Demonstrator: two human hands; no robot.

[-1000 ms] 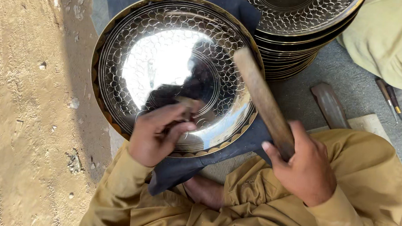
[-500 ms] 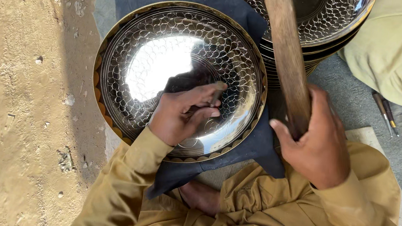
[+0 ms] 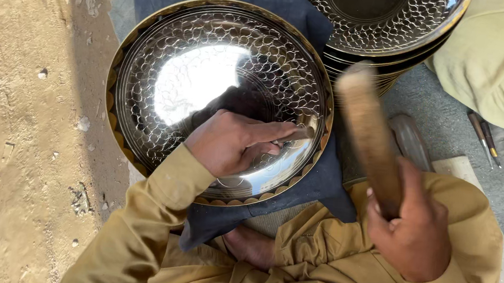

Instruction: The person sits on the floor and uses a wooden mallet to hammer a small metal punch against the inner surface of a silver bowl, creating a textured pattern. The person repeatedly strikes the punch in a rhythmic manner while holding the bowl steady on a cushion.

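Presently left hand (image 3: 230, 142) pinches a small punch (image 3: 299, 132) against the metal tray (image 3: 150, 45); right hand (image 3: 412, 234) grips a blurred wooden mallet (image 3: 369, 131). Misaimed blow risks striking the fingers (image 3: 274, 131) or marring the pattern.

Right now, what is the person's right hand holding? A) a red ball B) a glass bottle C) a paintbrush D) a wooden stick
D: the right hand grips a blurred wooden stick raised beside the shiny patterned metal dish, while the left hand presses a small tool onto that dish.
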